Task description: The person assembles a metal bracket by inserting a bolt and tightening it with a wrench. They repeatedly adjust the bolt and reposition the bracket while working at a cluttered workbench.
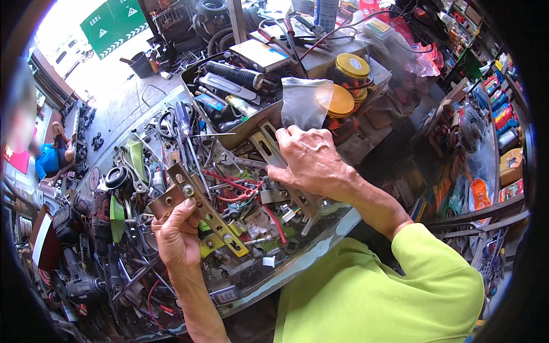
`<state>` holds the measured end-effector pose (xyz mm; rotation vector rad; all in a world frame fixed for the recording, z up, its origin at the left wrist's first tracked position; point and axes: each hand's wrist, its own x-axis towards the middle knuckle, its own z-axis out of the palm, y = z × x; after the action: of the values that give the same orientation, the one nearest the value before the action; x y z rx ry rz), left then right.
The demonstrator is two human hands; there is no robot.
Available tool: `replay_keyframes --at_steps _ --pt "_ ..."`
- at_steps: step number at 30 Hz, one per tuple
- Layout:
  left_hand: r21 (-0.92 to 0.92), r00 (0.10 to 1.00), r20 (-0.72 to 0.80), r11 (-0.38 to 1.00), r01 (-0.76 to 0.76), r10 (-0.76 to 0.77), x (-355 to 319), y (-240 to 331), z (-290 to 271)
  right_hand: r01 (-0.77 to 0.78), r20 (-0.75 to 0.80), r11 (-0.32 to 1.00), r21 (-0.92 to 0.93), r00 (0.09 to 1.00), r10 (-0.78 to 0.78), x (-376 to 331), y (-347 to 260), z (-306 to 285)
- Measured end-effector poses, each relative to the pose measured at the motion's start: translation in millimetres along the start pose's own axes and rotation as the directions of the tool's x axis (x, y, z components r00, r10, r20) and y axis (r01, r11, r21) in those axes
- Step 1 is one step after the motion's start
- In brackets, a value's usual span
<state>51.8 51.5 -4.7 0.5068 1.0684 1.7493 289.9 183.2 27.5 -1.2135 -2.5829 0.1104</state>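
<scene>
Left hand point(178, 231) closed on a slotted metal bracket point(213, 216), the thumb pressed beside a bolt point(188, 190) near its upper end; the other fingers are largely hidden behind the metal. The bracket is a flat, straight strip pierced by elongated slots, with short plates crossing it, dull brown above and yellow-tinted below. Right hand point(313, 157), knuckles uppermost and fingers curled, lies over a second slotted bar point(266, 140), which passes partly out of sight beneath it; the fingertips are concealed, so whether they grip or merely touch cannot be told. Between the hands, a tangle of small metal parts obscures much of the worktable, whose glassy edge point(309, 251) curves nearer the wearer; a thin red cable point(274, 224) and a small white plastic connector point(269, 261) stand out. Beyond the right hand are a translucent, creased plastic bag point(303, 106) and round jars with smooth yellow lids point(342, 102), the bag overlapping one jar. Left of the left hand, a dark power drill point(83, 283) merges with surrounding tools and is hard to separate from them. Farther off on that side, a person in blue point(50, 160) is small and indistinct
</scene>
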Motion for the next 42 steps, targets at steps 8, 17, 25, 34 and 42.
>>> replay_keyframes --at_steps 8,17,25,34,42 --pt "-0.017 0.997 -0.077 1.000 0.007 -0.008 -4 5 15 -0.110 -0.032 0.963 0.246 0.992 0.121 1 19 1" --pt "-0.028 0.996 -0.089 1.000 -0.009 0.006 -5 4 18 0.144 -0.353 0.989 0.041 0.928 -0.120 1 -8 -1" --pt "0.001 0.999 -0.044 1.000 -0.029 0.029 -4 0 11 0.243 0.029 0.961 -0.133 0.970 -0.241 8 -36 22" --pt "-0.029 0.998 -0.056 1.000 -0.010 0.008 -6 3 17 0.190 0.060 0.982 0.007 0.980 -0.190 19 -37 14" --pt "-0.045 1.000 -0.022 0.999 -0.002 0.001 -4 3 16 0.197 -0.005 0.978 0.073 0.980 -0.197 18 -26 15"
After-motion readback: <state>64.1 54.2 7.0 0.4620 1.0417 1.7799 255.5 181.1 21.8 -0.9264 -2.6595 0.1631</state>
